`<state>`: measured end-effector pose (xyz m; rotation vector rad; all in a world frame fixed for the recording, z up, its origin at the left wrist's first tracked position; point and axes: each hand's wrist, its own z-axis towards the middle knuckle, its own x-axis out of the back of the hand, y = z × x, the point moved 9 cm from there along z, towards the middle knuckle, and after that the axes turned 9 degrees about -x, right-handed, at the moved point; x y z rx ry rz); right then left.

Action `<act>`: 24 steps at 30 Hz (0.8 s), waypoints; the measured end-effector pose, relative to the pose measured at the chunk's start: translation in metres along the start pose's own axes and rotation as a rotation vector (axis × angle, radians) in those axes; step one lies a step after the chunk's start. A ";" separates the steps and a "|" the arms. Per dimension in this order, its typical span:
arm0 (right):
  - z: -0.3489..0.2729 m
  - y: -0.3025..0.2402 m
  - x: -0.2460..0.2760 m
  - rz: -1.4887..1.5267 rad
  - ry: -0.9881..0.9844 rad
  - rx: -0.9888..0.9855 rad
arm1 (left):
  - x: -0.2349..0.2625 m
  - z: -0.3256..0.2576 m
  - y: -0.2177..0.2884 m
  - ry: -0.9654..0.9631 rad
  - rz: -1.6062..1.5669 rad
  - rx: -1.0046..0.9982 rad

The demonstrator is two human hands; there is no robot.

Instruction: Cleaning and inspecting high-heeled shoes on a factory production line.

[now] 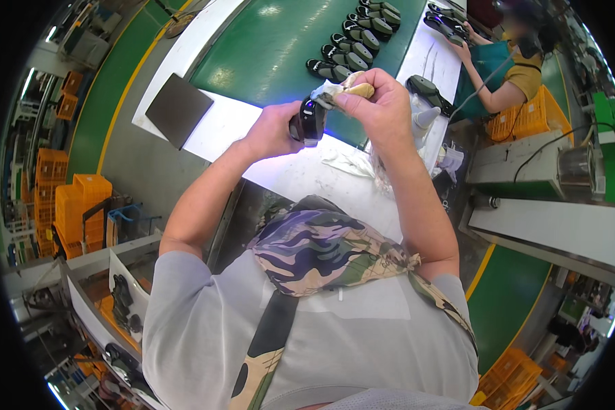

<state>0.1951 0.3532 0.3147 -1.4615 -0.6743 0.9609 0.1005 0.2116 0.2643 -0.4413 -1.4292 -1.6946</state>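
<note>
My left hand [275, 130] grips a black shoe sole [310, 121] and holds it up over the white worktable [239, 116]. My right hand [379, 102] is closed on a crumpled whitish cloth [345, 87] pressed against the top end of the sole. Beyond my hands, several black soles [348, 44] lie in a row on the green conveyor belt [266, 48].
A dark grey square mat [179, 109] lies on the table at left. A single black sole [427, 92] and a white nozzle bottle [424, 117] sit at right. Another person [506, 68] works across the belt. Orange crates [68, 198] stand at left, and a bin of black parts [119, 301] sits at lower left.
</note>
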 end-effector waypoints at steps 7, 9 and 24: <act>0.024 0.004 -0.014 -0.078 -0.094 0.149 | -0.007 -0.023 0.005 -0.267 -0.415 0.209; 0.025 0.002 -0.021 -0.081 -0.149 0.177 | -0.011 -0.033 -0.003 -0.264 -0.494 0.278; -0.006 0.074 -0.070 -0.197 -0.599 0.017 | -0.024 -0.103 -0.039 0.174 -1.155 0.529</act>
